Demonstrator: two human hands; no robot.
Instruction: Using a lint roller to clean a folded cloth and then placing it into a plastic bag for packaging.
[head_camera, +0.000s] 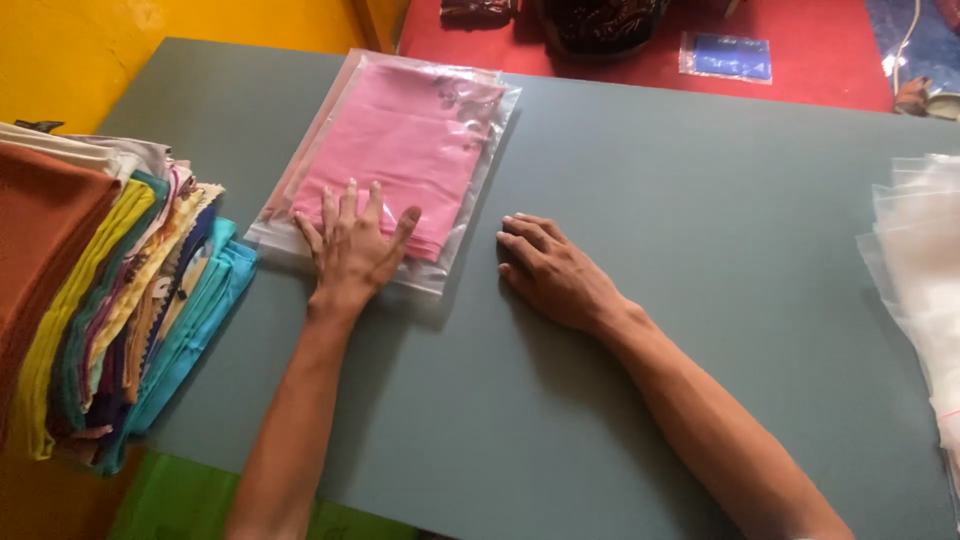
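Left hand (352, 245) lies flat, palm down, fingers spread, pressing on the near end of a clear plastic bag (478, 150) that holds a folded pink cloth (400, 140). Fingertips rest on the pink cloth through the plastic; nothing is gripped. Right hand (555, 272) lies palm down on the bare grey surface (680, 250), fingers loosely extended toward the bag's right edge, just beside it but not touching; it holds nothing.

Bag sits on the far left part of the surface, tilted slightly, its far end near the surface's back edge.

Stack of folded cloths (110, 300) in rust, yellow, teal and patterned colours stands at the left edge, just beside the bag. Pile of empty clear bags (925, 260) lies at the right edge, well apart from both hands.
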